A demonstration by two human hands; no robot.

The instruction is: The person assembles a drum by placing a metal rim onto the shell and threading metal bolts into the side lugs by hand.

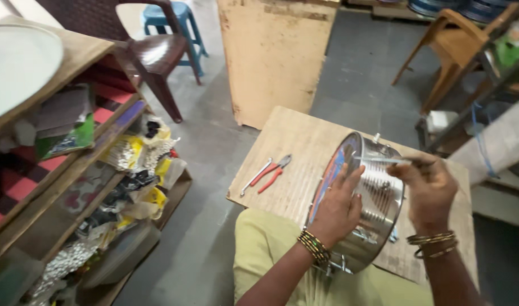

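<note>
Head view looks down on a small wooden table (296, 144) with a shiny metal drum (372, 198) tipped on its side at the table's near edge, partly over the person's lap. The drum's ribbed steel shell faces up, and its coloured head faces left. The left hand (338, 207) lies flat against the shell near the drumhead rim, fingers spread and pressing on it, its grip released rather than wrapped around anything. The right hand (429, 190) is above the drum's far side, its grip clenched on a thin metal rod (384, 161) that runs leftward across the top of the shell; what kind of tool the rod is cannot be told. Both wrists carry bangles. Small metal lugs stick out along the drum's lower rim.

Red-handled pliers (274, 171) lie on the table to the left of the drum, well apart from it, with a slim metal tool (255, 177) just beside them. A wooden shelf (72, 170) packed with packets stands at the left, a dark brown chair (149, 56) behind it.
</note>
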